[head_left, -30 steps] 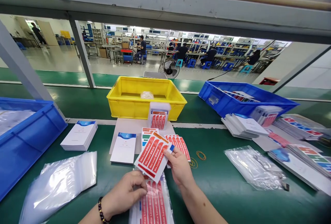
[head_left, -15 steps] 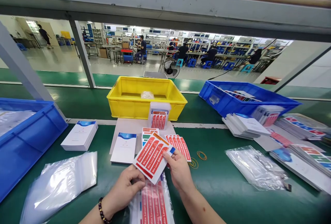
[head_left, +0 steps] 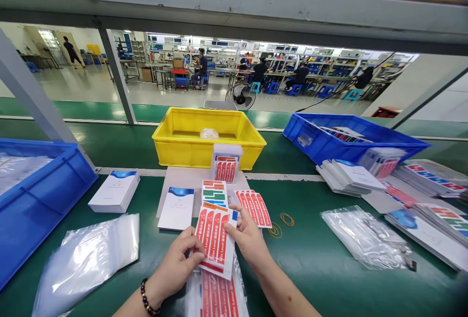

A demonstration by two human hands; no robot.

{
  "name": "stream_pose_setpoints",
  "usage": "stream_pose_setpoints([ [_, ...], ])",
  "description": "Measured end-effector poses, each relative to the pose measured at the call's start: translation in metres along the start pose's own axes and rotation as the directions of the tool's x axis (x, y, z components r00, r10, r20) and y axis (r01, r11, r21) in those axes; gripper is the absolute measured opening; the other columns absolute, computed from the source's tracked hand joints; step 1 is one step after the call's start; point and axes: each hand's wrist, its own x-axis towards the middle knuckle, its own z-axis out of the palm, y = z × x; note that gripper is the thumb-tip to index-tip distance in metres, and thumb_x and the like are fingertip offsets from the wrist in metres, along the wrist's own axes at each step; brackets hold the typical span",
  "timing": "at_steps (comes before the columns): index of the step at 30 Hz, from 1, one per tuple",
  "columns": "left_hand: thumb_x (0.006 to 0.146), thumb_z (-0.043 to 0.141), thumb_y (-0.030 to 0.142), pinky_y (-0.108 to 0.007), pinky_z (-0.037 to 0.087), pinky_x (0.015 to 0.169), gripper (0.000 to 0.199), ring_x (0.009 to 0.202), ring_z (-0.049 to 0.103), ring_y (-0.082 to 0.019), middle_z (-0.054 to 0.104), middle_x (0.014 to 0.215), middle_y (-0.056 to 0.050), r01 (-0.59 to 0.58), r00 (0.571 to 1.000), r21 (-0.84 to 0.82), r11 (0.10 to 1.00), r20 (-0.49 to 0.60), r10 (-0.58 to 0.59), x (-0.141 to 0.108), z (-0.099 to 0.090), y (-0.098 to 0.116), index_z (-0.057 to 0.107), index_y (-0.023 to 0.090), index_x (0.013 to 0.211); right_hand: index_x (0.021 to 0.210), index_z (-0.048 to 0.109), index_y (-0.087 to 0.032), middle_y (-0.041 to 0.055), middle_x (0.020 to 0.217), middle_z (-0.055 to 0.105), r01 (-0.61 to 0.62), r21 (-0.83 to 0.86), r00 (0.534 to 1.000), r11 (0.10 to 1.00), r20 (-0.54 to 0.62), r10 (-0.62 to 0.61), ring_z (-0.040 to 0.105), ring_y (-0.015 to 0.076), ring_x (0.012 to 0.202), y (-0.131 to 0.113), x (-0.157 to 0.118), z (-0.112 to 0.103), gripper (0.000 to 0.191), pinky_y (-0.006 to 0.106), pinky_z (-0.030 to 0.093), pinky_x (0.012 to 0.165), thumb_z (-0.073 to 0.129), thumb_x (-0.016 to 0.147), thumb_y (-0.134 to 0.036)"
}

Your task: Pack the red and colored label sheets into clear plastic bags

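Sticker sheet [head_left: 215, 239] with tall red strips is held up at the front middle of the table [head_left: 300, 273], its lower end over a clear bag [head_left: 219, 300] with more red strips showing through; whether that end is inside the bag I cannot tell. Right hand [head_left: 250, 236] pinches the upper right edge, thumb on the printed face and fingers behind. Left hand [head_left: 181, 261] has its fingers curled at the lower left edge; whether they grip the sheet, the bag or both is unclear. Just beyond lie a coloured label sheet [head_left: 214, 192], a white booklet [head_left: 176, 209] and a fan of red stickers [head_left: 254, 207].

The sheet looks light and thin, probably springy enough to hold flat but easy to crease at a corner. Its smooth face may slide under the thumb. Opposite side edges seem the best hold; the bag looks limp and slippery, best taken at its rim.
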Motion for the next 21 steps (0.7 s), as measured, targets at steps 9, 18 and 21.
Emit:
stream_pose_setpoints([
  [9, 0.076, 0.057, 0.033, -0.027, 0.037, 0.074, 0.020, 0.083, 0.047, -0.016, 0.046, 0.090, -0.005, 0.008, 0.993, -0.077, 0.997, -0.113, -0.016, 0.003, -0.002, -0.003, 0.057, 0.014, 0.069, 0.064, 0.065, -0.015, 0.0074, 0.088, 0.058, 0.196, -0.495, 0.946, 0.846, 0.323, -0.030, 0.054, 0.0168, 0.078, -0.013, -0.006, 0.002, 0.026, 0.028, 0.041, 0.069, 0.060, 0.075, -0.037],
  [18, 0.066, 0.070, 0.041, -0.029, 0.042, 0.072, 0.042, 0.078, 0.055, -0.017, 0.059, 0.085, -0.006, 0.152, 0.980, -0.353, 0.923, -0.069, -0.187, 0.004, -0.001, -0.018, 0.054, 0.014, 0.093, 0.079, 0.065, -0.015, 0.0031, 0.079, 0.063, 0.033, -0.473, 0.959, 0.881, 0.264, 0.106, 0.055, 0.0143, 0.071, -0.015, -0.009, 0.007, 0.012, 0.025, 0.042, 0.066, 0.061, 0.068, -0.020],
  [21, 0.065, 0.068, 0.047, -0.026, 0.041, 0.063, 0.039, 0.066, 0.055, -0.015, 0.059, 0.069, -0.004, 0.212, 0.966, -0.338, 0.917, -0.071, -0.250, 0.004, 0.000, -0.023, 0.050, 0.012, 0.070, 0.087, 0.063, -0.015, 0.0019, 0.077, 0.060, -0.007, -0.447, 0.961, 0.895, 0.243, 0.129, 0.053, 0.0122, 0.065, -0.014, -0.009, 0.006, 0.021, 0.023, 0.041, 0.061, 0.063, 0.067, -0.020],
])
